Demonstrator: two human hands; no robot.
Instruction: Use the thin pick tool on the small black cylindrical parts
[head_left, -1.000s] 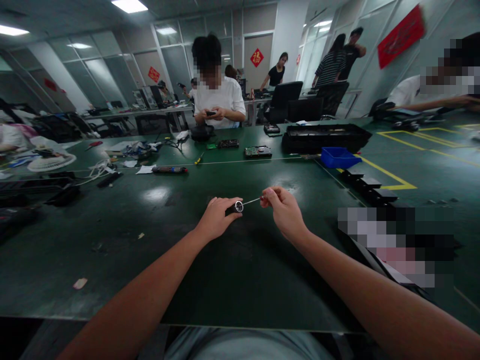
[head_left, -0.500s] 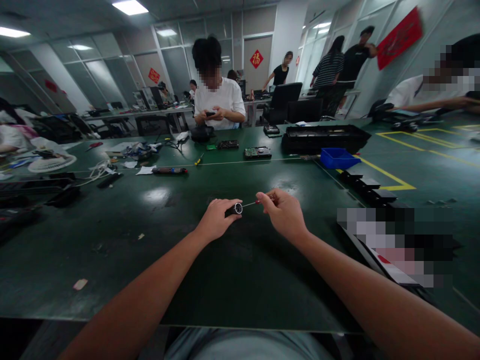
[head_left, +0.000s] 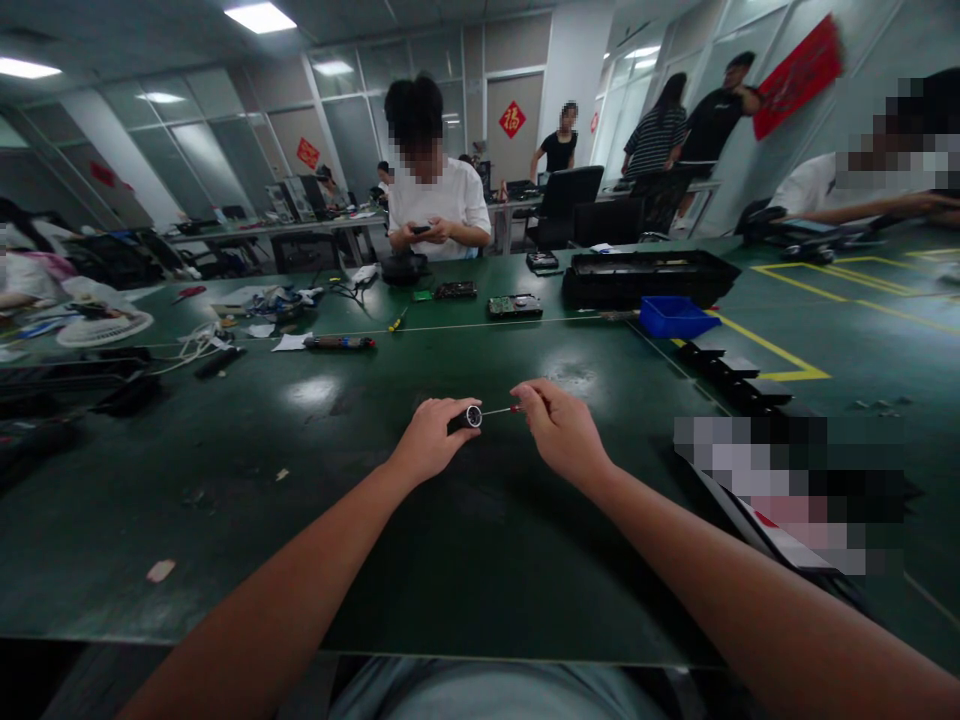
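Black cylinder (head_left: 471, 418), its silver-rimmed end turned toward the right, is seen in the head view at the middle of the green table (head_left: 450, 560), where it is clasped between the thumb and fingers of the left hand (head_left: 436, 432), closed around it. By the curled thumb and fingers of the right hand (head_left: 561, 422), a thin screwdriver (head_left: 498, 411) showing a little red is pinched, its metal shaft pointed at the rimmed end, though whether its tip is inside cannot be told. Farther back, a blue bin (head_left: 675, 317) and a hard drive (head_left: 515, 306) are laid out.
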